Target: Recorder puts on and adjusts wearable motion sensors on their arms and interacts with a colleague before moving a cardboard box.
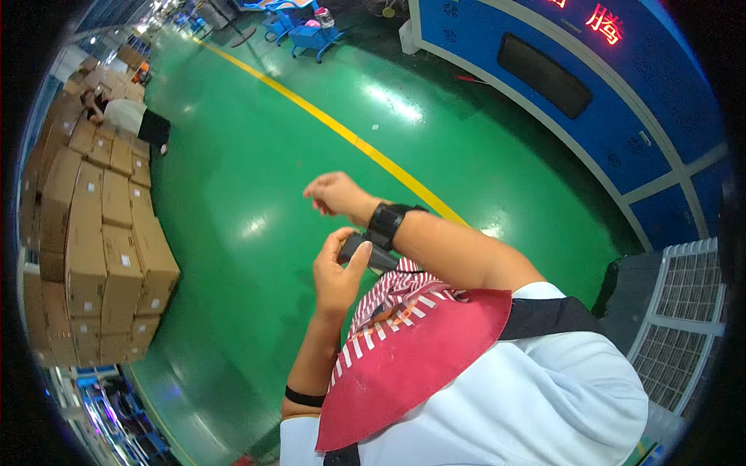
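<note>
My right forearm crosses in front of me, with a black wristband device (385,224) strapped round its wrist. My right hand (339,196) is held over the floor, its fingers loosely curled in and nothing visible in them. Just below that wrist my left hand (336,281) grips a small dark boxy device (368,254) between thumb and fingers. The dark device lies right against the wristband; whether the two are joined I cannot tell. A thin black band (305,397) circles my left forearm. Behind the hands hangs a red apron (420,365) with red-and-white striped cloth.
Stacked cardboard boxes (116,256) line the left side, where a person (128,116) bends beside them. A yellow line (342,132) crosses the green floor (233,171). At right stand a large blue machine (629,124) and a grey grille unit (680,311). Blue carts (315,37) are far off.
</note>
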### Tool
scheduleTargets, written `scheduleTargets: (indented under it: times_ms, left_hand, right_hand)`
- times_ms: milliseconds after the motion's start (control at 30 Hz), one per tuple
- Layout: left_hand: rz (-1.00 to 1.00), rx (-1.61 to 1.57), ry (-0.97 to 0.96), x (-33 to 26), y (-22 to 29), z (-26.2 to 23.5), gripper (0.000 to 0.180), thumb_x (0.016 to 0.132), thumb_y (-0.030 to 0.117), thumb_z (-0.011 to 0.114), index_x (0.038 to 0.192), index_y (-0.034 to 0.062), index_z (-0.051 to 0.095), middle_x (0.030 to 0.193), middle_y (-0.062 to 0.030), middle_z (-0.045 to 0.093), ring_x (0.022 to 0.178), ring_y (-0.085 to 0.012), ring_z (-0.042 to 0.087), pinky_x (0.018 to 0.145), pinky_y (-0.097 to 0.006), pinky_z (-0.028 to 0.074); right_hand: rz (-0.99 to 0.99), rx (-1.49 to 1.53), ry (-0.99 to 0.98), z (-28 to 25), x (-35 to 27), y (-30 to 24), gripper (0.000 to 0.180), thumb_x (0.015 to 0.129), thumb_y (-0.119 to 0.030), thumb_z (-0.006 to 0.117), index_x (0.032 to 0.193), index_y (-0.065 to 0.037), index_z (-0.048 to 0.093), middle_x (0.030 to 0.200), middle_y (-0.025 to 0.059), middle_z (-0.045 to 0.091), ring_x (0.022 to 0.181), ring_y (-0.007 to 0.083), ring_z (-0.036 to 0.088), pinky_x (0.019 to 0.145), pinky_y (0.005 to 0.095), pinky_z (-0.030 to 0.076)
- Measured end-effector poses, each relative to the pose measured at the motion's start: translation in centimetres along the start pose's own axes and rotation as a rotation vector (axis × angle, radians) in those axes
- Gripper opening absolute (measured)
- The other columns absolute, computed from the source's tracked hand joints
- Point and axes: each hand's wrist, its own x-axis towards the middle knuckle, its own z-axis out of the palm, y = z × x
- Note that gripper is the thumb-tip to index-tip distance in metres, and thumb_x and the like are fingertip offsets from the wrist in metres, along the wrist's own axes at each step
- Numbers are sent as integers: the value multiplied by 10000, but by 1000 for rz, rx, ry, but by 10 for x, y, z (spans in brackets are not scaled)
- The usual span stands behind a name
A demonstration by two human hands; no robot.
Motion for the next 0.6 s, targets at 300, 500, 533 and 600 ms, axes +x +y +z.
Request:
scheduleTargets:
  times_ms: [300,500,533,600]
  left_hand:
    - [-49,-155,-293,231,30,-64,479,821,79,534,1237,-61,343,998,-60,504,896,-98,473,793,-237,384]
    - [-136,-271,-252,364,-3,-55,466,811,91,562,1218,-40,376,906,-50,544,821,-93,509,750,-224,412]
    - [-141,-218,-281,389,-5,-56,454,812,94,563,1210,-37,388,903,-51,546,820,-95,512,753,-223,411]
    - [-120,-109,-308,437,-13,-57,425,814,105,565,1189,-32,417,895,-53,552,817,-95,517,753,-223,413]
  right_hand:
    - [-130,263,126,-30,190,-125,164,843,-155,465,874,-37,574,625,-12,523,516,68,467,487,206,376]
    - [-208,334,226,-83,311,-155,168,843,-163,474,880,-29,568,629,-10,516,516,70,458,481,199,365]
    - [-224,341,232,-94,331,-160,170,843,-165,475,881,-27,566,629,-10,515,515,70,456,479,199,364]
    - [-213,337,189,-114,367,-166,177,846,-170,474,895,-24,560,622,-9,506,504,69,447,466,200,356]
